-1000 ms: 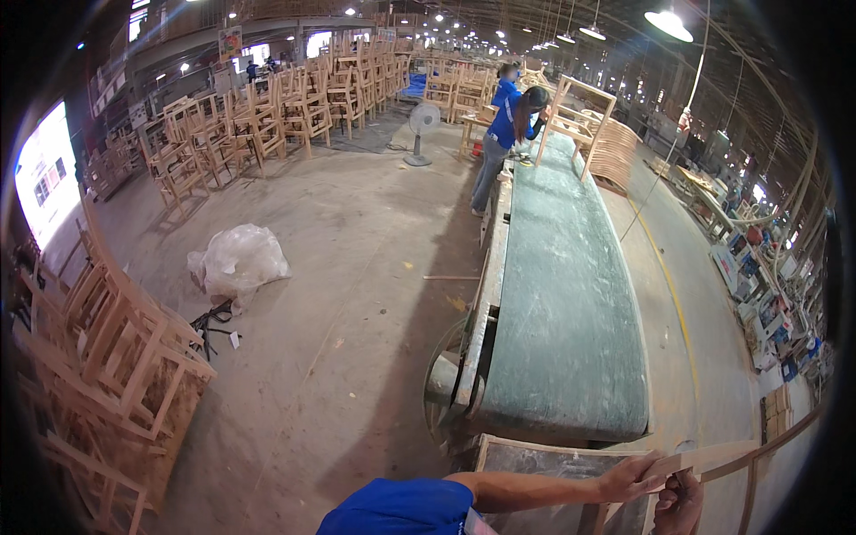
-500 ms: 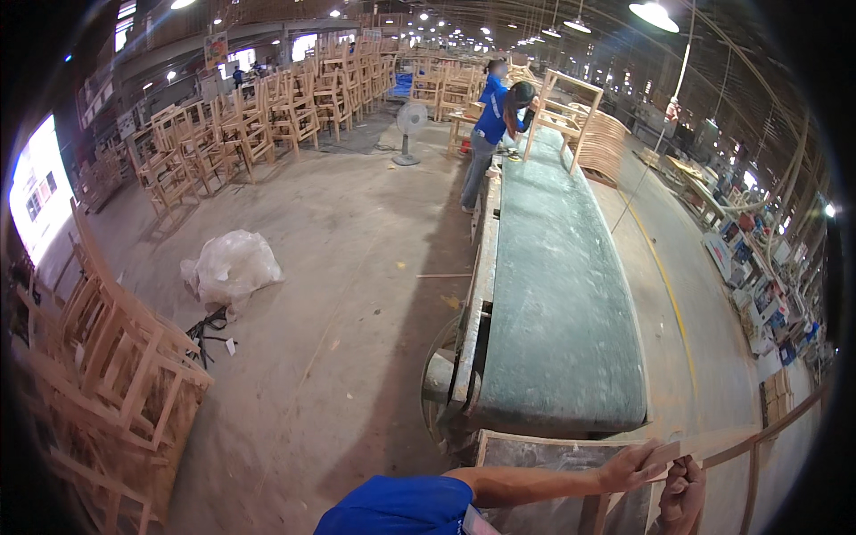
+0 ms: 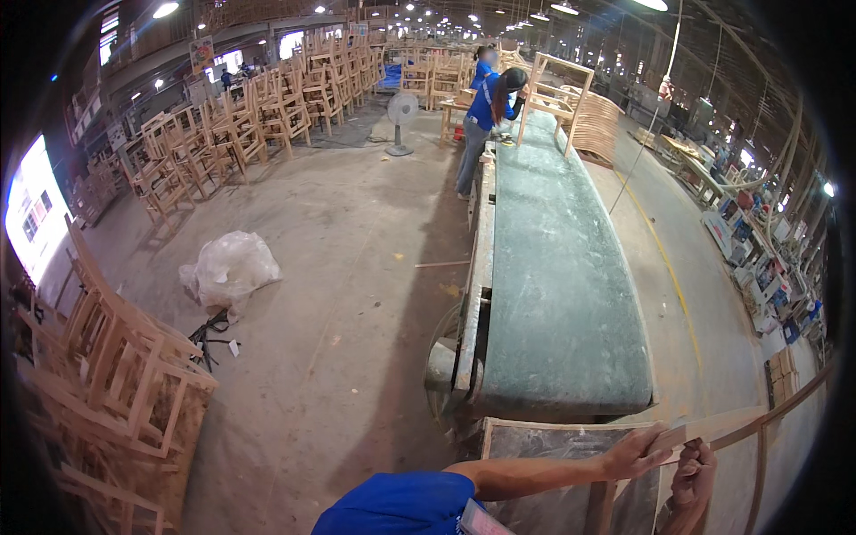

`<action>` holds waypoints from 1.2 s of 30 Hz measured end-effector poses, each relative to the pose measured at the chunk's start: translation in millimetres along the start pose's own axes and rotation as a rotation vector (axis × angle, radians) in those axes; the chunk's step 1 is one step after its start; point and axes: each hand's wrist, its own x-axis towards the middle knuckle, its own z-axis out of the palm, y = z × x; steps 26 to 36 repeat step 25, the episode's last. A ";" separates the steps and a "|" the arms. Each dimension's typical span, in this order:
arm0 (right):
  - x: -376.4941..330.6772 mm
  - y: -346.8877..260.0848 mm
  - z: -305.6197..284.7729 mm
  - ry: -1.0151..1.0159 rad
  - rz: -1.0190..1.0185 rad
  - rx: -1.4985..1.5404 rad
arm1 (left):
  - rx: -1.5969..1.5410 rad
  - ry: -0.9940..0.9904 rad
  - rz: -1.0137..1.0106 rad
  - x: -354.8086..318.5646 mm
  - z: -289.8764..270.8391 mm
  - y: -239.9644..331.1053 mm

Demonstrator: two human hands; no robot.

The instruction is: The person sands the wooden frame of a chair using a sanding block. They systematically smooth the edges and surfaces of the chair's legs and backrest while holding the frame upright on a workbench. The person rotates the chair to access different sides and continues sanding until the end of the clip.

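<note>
Head view: holding a curved wooden strip [image 3: 713,428] level just beyond the near end of the green conveyor belt [image 3: 562,285]. Left hand [image 3: 635,455] resting flat on top, fingers extended, steadying; right hand [image 3: 691,473] supporting below, fingers curled closed around it.

Dim hall, bright ceiling lamps [image 3: 165,10], glaring window [image 3: 31,209] at left, fisheye bending, black corners

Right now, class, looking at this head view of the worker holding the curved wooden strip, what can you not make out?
- Right hand: its palm side is turned away and the lower edge crops the wrist.
- Curved wooden strip: its far end fades into the dark fisheye rim.
- Left hand: fingertips lie on the strip; grip unclear.
- Co-workers at the green belt's far end: hands too small.
</note>
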 end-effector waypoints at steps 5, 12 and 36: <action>2.8 0.1 -20.8 -0.146 0.075 0.007 | 0.050 0.036 0.013 -3.4 3.9 0.4; 10.5 0.1 -9.8 -0.036 -0.083 -0.115 | 0.044 0.066 0.052 -1.8 1.0 -1.3; 9.7 -2.8 -17.9 -0.152 0.113 -0.009 | 0.074 0.019 0.042 -1.6 -0.2 -0.9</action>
